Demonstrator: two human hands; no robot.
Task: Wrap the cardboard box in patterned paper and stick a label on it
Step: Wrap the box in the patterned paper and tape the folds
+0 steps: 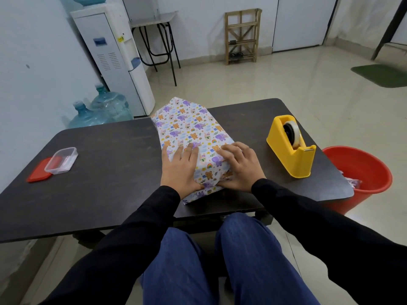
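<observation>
The box lies in the middle of the dark table (105,168), fully covered by white patterned paper (189,128) with purple elephants, bears and rainbows; no cardboard shows. My left hand (180,168) lies flat on its near left top, fingers straight, thumb at the near end fold. My right hand (239,166) presses on the near right top with fingers slightly bent, thumb against the near end. The paper's far end sticks out in a folded point. No label is in sight.
A yellow tape dispenser (290,146) stands right of the box. At the left lie a small clear plastic tub (61,160) and its red lid (38,173). A red bucket (363,179) sits off the table's right edge. Water bottles and a dispenser stand at back left.
</observation>
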